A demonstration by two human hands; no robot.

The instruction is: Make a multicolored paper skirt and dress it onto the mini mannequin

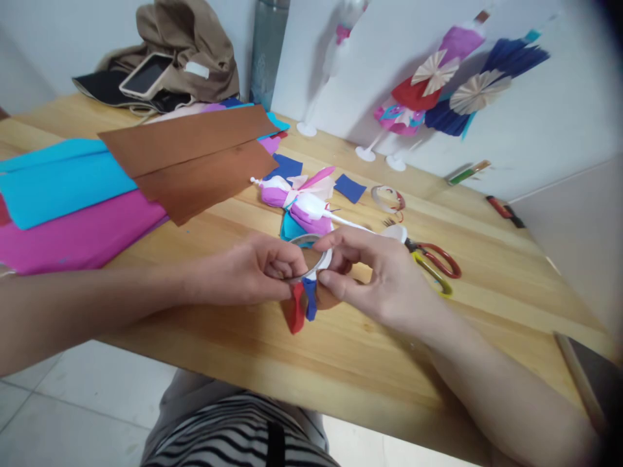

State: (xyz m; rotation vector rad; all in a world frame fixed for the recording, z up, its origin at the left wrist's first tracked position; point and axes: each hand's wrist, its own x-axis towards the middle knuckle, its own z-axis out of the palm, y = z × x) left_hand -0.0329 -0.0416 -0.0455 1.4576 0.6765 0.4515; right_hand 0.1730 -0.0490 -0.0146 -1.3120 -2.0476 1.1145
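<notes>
Both hands meet over the wooden table (pixel 341 363), holding a small roll of tape (pixel 311 254) between them. My left hand (pixel 248 272) pinches the roll from the left with fingers closed on it. My right hand (pixel 374 272) grips its right side, thumb and fingers pressed to the rim. Small red and blue paper pieces (pixel 302 306) hang below the roll. Just behind lies a doll (pixel 306 201) wrapped in pink, purple and blue paper.
Brown (pixel 195 155), cyan (pixel 58 185) and magenta (pixel 73 237) paper sheets lie at the left. Red and yellow scissors (pixel 435 263) rest right of my hands. Another tape ring (pixel 387 198), blue scraps, dressed dolls (pixel 438 84) against a white board, a phone on a bag (pixel 146 74), a bottle.
</notes>
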